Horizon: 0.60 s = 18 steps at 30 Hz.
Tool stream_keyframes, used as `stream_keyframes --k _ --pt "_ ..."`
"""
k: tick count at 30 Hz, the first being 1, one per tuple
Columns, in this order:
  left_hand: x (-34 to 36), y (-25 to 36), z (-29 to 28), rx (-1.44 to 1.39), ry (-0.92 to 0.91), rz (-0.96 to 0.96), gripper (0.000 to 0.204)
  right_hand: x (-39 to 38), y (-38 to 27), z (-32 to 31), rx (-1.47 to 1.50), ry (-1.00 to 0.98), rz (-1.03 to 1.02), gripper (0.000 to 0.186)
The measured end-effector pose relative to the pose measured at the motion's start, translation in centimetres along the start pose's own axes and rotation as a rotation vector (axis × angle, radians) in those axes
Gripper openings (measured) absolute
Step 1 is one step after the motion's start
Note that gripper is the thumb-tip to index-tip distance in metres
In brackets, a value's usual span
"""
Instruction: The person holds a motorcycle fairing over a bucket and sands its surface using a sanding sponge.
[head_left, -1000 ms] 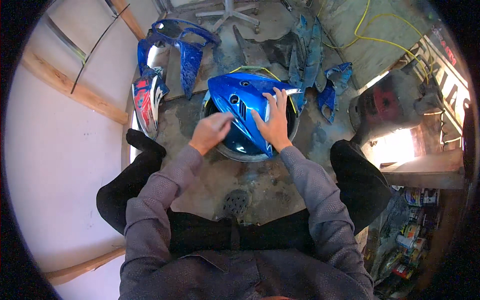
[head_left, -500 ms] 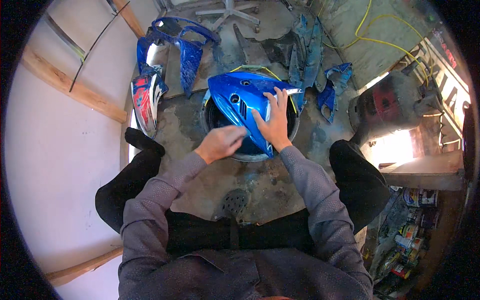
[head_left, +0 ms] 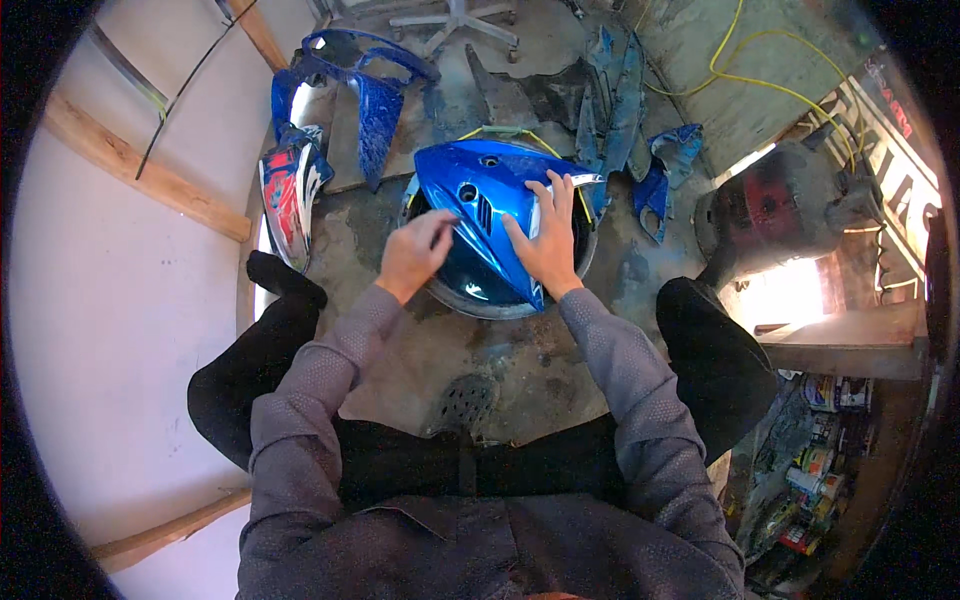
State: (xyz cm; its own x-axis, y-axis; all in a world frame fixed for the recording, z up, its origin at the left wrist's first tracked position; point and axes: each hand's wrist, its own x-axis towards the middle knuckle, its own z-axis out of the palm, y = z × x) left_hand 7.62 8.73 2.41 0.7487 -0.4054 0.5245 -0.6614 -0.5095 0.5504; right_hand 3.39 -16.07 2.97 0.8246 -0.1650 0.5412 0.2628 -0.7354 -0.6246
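A glossy blue motorcycle fairing panel [head_left: 455,165] with round holes, a slotted vent and a pale right edge lies tilted across a round tub [head_left: 478,309] with dark liquid in it. My right hand [head_left: 550,245] holds the panel at its right side, thumb and fingers spread over the surface. At the panel's left edge, beside the vent, is my left hand [head_left: 415,252], its fingers bent together and their tips at the edge. Whatever those fingers pinch is too small and blurred to name.
Blue fairing parts [head_left: 375,120] and a red-and-white piece [head_left: 287,205] lie at the left. Dark panels [head_left: 540,95] and a broken blue piece [head_left: 665,180] are farther off. A dark rounded machine [head_left: 770,205] stands right, near a yellow hose [head_left: 770,85]. Cans [head_left: 825,460] fill a low shelf.
My left hand has moved up and left along the panel's left edge, from its lower part to beside the vent. My right hand and the panel stay nearly in place.
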Motion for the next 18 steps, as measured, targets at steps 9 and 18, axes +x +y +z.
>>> stream_keyframes --k 9,18 --pt "-0.6 0.8 0.2 -0.016 -0.185 0.166 0.032 -0.1 0.1 0.0 -0.003 -0.015 0.015 0.063" --pt "0.8 1.0 -0.4 0.015 -0.311 0.401 0.028 -0.2 0.0 0.0 -0.005 -0.012 0.024 0.062"
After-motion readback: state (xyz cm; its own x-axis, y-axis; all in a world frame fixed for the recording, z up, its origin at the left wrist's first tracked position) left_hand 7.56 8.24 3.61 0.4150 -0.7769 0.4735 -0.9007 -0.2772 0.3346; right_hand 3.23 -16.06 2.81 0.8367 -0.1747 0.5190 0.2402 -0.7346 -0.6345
